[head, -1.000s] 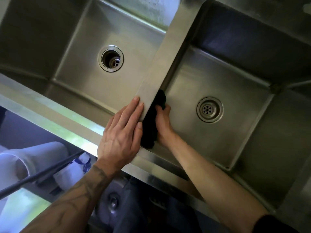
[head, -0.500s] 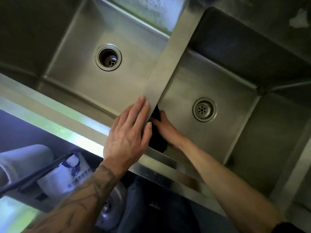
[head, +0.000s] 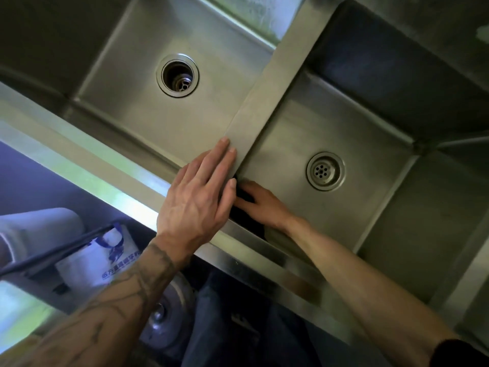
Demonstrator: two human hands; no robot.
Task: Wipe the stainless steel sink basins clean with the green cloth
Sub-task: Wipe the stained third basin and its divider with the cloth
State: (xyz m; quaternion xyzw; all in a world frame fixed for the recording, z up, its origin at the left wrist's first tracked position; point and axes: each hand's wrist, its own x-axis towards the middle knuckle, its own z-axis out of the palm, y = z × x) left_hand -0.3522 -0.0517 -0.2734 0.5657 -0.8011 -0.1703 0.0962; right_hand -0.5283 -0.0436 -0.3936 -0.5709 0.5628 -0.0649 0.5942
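Two basins share one steel divider (head: 267,96). The green cloth (head: 247,223) lies in the right basin (head: 291,133), tucked into the near-left corner at about eight o'clock from that basin's drain (head: 325,170). In this light it reads almost black.

The right hand (head: 262,205) lies on top of it. Its fingers are stretched nearly straight and press the cloth to the steel rather than clutch it, probably to work it into the seam where wall meets floor. At nine o'clock from the cloth, the left hand (head: 198,197) rests flat, fingers together and holding nothing. It lies where the divider meets the front rim (head: 79,160), likely as a brace for leaning in. The left basin (head: 148,120) lies towards eleven o'clock.

Far less cloth shows than a second ago. Then it was bunched higher up the divider wall with the right fingers curled on it; now it sits lower and the hand lies flatter. The left hand has kept its place.
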